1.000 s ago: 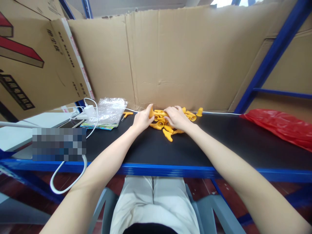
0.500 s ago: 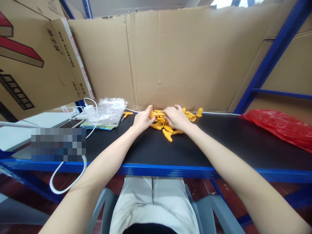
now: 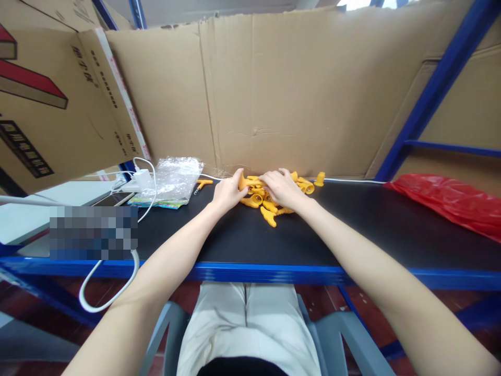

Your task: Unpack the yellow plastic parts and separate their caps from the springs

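Observation:
At the back of the black tabletop lies a pile of yellow plastic corkscrew parts [image 3: 269,216], with curved handles and hollow cup-shaped pieces among them. My left hand [image 3: 227,192] is closed on a yellow corkscrew part [image 3: 242,181] at the pile's left side, thumb on the near side. Over the middle of the pile, my right hand [image 3: 279,188] has its fingers curled down; what its fingertips pinch is hidden. A yellow cup piece [image 3: 320,179] stands upright just right of the pile. To the left lies a T-handled corkscrew [image 3: 203,184] with a metal spiral.
Clear plastic bags [image 3: 172,180] lie on a colourful packet at left, near a white charger [image 3: 143,178], cables and a phone [image 3: 115,199]. A red plastic bag [image 3: 450,201] is at right. Cardboard [image 3: 305,94] walls the back; a blue rail [image 3: 270,272] edges the front.
Both hands keep nearly the same place and grip at the pile. The whole view has shifted very slightly.

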Demonstrator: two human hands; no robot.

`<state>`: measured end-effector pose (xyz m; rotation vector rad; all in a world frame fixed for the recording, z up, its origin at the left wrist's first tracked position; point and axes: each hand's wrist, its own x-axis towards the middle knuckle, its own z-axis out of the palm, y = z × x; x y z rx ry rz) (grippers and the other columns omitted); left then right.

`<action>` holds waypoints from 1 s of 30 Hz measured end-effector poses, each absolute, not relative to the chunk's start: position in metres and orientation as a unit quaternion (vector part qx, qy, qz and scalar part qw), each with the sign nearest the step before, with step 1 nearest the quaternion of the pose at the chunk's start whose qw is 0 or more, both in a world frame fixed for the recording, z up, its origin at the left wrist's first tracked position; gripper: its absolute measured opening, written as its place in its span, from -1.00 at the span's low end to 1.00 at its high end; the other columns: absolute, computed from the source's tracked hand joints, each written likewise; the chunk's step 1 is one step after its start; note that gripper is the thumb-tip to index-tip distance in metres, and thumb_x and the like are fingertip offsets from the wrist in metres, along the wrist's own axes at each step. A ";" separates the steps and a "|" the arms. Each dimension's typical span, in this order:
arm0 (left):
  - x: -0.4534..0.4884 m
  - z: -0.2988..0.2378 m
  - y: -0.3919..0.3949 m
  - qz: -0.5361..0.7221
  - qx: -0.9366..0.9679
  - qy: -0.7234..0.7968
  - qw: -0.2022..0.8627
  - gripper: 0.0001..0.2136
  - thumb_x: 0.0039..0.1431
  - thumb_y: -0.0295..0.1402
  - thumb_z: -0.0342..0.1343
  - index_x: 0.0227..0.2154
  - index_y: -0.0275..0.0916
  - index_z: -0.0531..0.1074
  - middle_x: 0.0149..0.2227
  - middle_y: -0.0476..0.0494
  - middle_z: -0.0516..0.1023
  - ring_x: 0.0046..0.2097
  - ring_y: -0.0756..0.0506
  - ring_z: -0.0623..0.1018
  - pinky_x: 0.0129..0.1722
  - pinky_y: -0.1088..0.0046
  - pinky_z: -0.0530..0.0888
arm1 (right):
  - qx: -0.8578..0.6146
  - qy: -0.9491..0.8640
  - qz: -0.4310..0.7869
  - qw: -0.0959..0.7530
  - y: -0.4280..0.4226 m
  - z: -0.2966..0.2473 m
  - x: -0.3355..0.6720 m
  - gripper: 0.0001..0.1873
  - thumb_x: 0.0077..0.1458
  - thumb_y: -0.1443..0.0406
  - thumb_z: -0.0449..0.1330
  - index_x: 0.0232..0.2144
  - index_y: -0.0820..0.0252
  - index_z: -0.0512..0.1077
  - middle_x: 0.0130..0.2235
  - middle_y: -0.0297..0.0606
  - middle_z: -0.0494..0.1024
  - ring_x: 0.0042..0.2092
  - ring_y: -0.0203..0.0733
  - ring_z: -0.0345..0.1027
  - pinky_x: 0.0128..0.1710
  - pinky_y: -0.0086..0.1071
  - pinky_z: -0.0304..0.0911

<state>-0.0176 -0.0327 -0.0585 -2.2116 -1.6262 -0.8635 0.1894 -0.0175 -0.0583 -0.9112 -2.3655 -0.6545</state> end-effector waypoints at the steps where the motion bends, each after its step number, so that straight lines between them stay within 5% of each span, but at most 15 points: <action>1: -0.017 -0.058 -0.033 -0.299 -0.761 -0.560 0.131 -0.44 0.15 -0.18 0.06 0.19 -0.23 0.16 -0.22 -0.21 0.59 -0.20 -0.19 0.58 -0.22 0.37 0.43 | -0.337 -0.871 -0.244 0.260 -0.019 -0.057 0.190 -0.64 0.16 0.42 -0.05 -0.02 0.25 0.34 -0.08 -0.04 0.48 -0.03 0.00 0.28 0.08 -0.06 -0.05; 24: -0.018 -0.059 -0.033 -0.295 -0.762 -0.564 0.122 -0.44 0.14 -0.17 0.07 0.18 -0.22 0.17 -0.23 -0.20 0.58 -0.20 -0.19 0.58 -0.21 0.36 0.43 | -0.339 -0.873 -0.240 0.256 -0.018 -0.056 0.191 -0.69 0.20 0.31 -0.02 -0.07 0.26 0.39 -0.11 -0.03 0.51 -0.05 0.00 0.33 0.09 -0.05 -0.01; 30: -0.018 -0.060 -0.033 -0.295 -0.763 -0.562 0.117 -0.45 0.14 -0.17 0.05 0.17 -0.24 0.19 -0.23 -0.21 0.58 -0.20 -0.20 0.58 -0.24 0.36 0.42 | -0.353 -0.876 -0.228 0.238 -0.014 -0.062 0.190 -0.63 0.18 0.41 -0.04 0.00 0.25 0.36 -0.12 -0.07 0.53 -0.08 -0.04 0.36 0.13 0.01 -0.08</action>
